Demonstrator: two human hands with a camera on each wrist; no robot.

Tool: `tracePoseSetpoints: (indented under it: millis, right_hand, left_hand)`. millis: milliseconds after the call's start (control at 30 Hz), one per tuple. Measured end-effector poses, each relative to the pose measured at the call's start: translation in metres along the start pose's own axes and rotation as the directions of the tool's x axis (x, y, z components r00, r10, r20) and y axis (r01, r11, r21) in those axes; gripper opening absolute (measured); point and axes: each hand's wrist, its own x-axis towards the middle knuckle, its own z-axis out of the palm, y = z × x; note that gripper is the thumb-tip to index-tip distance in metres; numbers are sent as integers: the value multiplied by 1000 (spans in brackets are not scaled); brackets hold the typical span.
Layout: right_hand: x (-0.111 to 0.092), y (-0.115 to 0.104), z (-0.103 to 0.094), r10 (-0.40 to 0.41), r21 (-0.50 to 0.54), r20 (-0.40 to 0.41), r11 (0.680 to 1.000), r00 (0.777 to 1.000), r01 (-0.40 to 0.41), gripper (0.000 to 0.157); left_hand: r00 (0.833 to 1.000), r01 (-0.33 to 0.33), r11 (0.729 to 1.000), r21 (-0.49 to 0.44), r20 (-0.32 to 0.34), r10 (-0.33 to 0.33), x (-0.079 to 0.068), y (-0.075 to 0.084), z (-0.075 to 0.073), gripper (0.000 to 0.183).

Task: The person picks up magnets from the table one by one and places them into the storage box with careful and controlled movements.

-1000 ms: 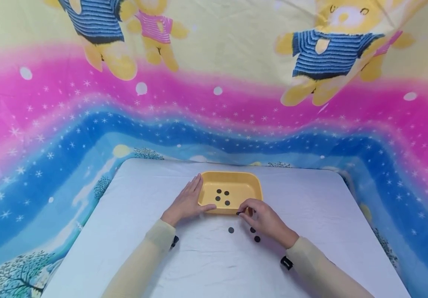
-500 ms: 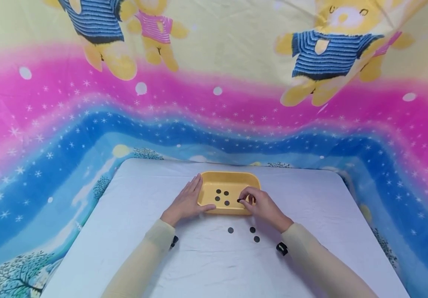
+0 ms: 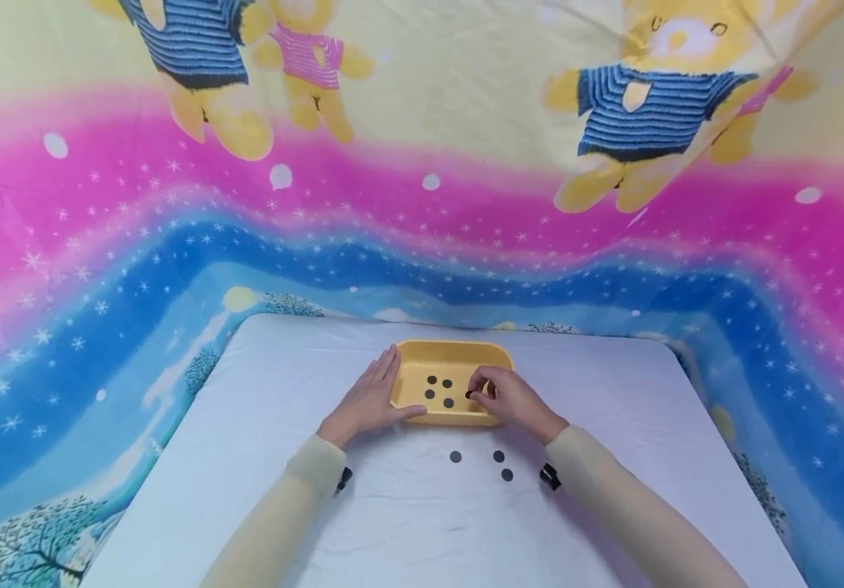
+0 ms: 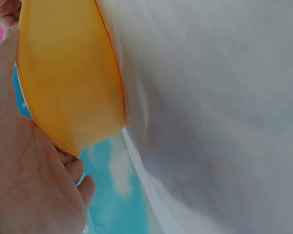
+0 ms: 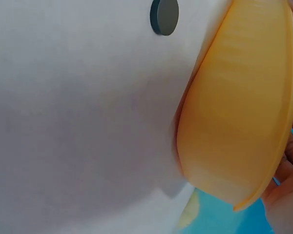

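Backdrop [image 3: 422, 237], printed cloth, softly creased; cream, magenta and blue bands with teddy bears and snowflakes, filling the upper half of the frame and running down both sides. Table [image 3: 627, 392], lower half, covered in faintly wrinkled white cloth, far corners rounded. Left sleeve [image 3: 278, 510], plain pale cream, entering at bottom left of centre; right sleeve [image 3: 627, 498], matching, at lower right. Tray [image 3: 458, 353], smooth yellow, rounded rectangle with a thin rim, standing on the table just below the frame's centre. Left hand [image 3: 366, 400], at the tray's left end, fingers extended along the wall, thumb laid on the near rim. Right hand [image 3: 513, 400], over the tray's right part, thumb and fingertips bent together, pinching the held disc [image 3: 469, 394]. Discs, dark grey, coin-shaped, thick-edged: four inner discs [image 3: 447, 384] lying flat on the tray floor, left of its centre; three outer discs [image 3: 498, 456] on the white cloth below the tray. Held disc largely covered by fingers; contact with the tray floor cannot be made out.
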Motion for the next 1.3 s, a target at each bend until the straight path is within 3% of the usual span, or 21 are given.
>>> tracePoseSetpoints:
  millis: [533, 1300]
  right_hand:
    - [22, 5, 7, 105, -59, 119, 993, 987, -98, 13]
    - [39, 2, 15, 166, -157, 171, 978, 971, -140, 11]
  left_hand:
    - [1000, 4, 1000, 6, 3, -4, 0, 0, 1, 127]
    - [1000, -10, 1000, -2, 5, 10, -1, -3, -3, 128]
